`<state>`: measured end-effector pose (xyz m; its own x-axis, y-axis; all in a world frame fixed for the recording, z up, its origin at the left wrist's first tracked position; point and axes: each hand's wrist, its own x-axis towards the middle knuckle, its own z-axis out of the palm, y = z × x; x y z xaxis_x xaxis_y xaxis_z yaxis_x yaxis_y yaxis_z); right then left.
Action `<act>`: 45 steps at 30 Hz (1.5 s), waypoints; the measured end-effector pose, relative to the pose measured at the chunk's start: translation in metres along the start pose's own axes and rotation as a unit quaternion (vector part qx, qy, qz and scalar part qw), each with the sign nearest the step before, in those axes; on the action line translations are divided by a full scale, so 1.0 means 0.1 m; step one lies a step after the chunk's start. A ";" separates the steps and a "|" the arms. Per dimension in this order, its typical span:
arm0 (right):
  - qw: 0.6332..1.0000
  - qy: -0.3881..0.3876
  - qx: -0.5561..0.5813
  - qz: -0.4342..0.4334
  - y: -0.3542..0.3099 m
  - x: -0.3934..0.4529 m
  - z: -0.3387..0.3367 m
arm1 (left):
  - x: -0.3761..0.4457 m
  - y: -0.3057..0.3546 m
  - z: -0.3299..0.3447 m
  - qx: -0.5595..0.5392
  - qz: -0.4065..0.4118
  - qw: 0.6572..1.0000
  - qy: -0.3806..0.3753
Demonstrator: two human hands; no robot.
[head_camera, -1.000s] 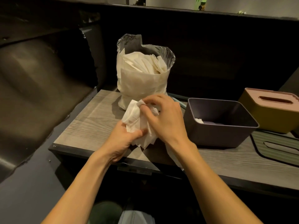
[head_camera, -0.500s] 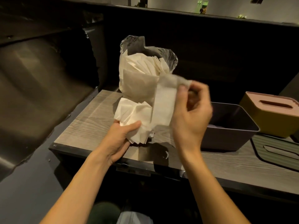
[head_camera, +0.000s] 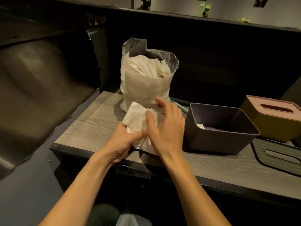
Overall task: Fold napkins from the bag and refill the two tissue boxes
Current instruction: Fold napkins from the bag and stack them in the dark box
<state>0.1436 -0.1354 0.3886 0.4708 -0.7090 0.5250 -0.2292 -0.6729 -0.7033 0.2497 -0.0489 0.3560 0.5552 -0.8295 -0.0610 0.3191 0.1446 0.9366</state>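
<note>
item: napkin stack [head_camera: 138, 118], gripped from below by my left hand [head_camera: 121, 144]; right hand [head_camera: 166, 128] laid over it, fingers spread and fairly straight. step: folding, i judge. next: carry the stack right of the grip into the open dark box [head_camera: 219, 128]. bag [head_camera: 146, 82] just behind. yellow box [head_camera: 273, 118] farther right. surface: grey woodgrain shelf [head_camera: 91, 126]; room dim.

Dim room, warm low light. Grey wood-grain tabletop [head_camera: 91, 128] with dark edge band, set against a tall black partition [head_camera: 228, 59]. Dark curved bench seat [head_camera: 35, 88] on the left, faintly glossy. Pale wall [head_camera: 179, 5] beyond the partition top, small blurred objects along it. Floor dark.
</note>
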 end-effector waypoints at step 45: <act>0.962 -0.154 -0.139 -0.176 -0.07 0.30 -0.09 | -0.07 0.08 0.06 0.080 0.060 0.995 -0.022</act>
<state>0.1519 -0.1536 0.4139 0.7812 -0.3603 0.5098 -0.2093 -0.9206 -0.3298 0.2437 -0.0456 0.3665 0.5470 -0.8345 0.0654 0.1241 0.1581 0.9796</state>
